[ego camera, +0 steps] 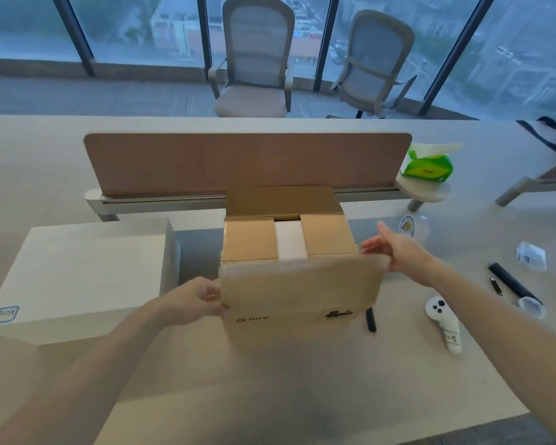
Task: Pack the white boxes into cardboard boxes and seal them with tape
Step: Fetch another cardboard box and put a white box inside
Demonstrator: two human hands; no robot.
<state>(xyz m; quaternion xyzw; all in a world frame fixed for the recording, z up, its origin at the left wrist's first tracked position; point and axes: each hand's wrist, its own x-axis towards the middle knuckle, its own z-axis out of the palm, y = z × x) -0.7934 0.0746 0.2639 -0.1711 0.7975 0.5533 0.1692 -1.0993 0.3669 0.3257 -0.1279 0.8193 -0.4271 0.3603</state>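
A cardboard box (299, 303) stands on the table in front of me. Its two side flaps are folded in, and a white box (290, 239) shows in the gap between them. The far flap stands up and the near flap is raised and blurred. My left hand (195, 300) pinches the near flap's left edge. My right hand (398, 248) touches that flap's upper right corner with fingers spread. A second white box (81, 277) with a handwritten label lies to the left. A clear tape roll (413, 227) sits behind my right hand.
A brown divider panel (247, 162) runs across the table behind the box. On the right lie a white controller (443, 322), a black tube (514, 285), a pen (497, 286), a plastic wrapper (531, 255) and a green tissue pack (427, 165). Two chairs stand beyond the table.
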